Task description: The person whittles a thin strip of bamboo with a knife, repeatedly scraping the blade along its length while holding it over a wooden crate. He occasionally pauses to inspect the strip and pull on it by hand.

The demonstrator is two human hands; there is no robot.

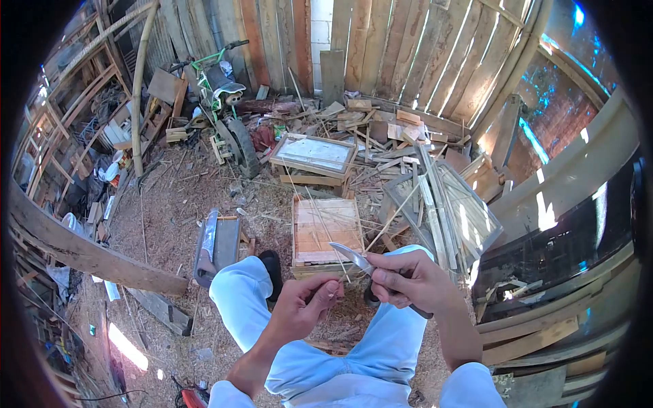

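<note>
My right hand is closed around a knife, whose bright blade points up and to the left, above my knees. Just left of it, my left hand pinches a thin strip of wood between thumb and fingers. The strip rises from that hand past the knife blade; whether they touch is hard to tell. Below and beyond both hands, a wooden crate with thin sticks across it stands on the floor between my feet.
A long machete-like blade lies on a dark tray beside my left knee. Ahead are a framed panel, a green bike and scrap wood. Loose frames lean at the right. A beam crosses the left side.
</note>
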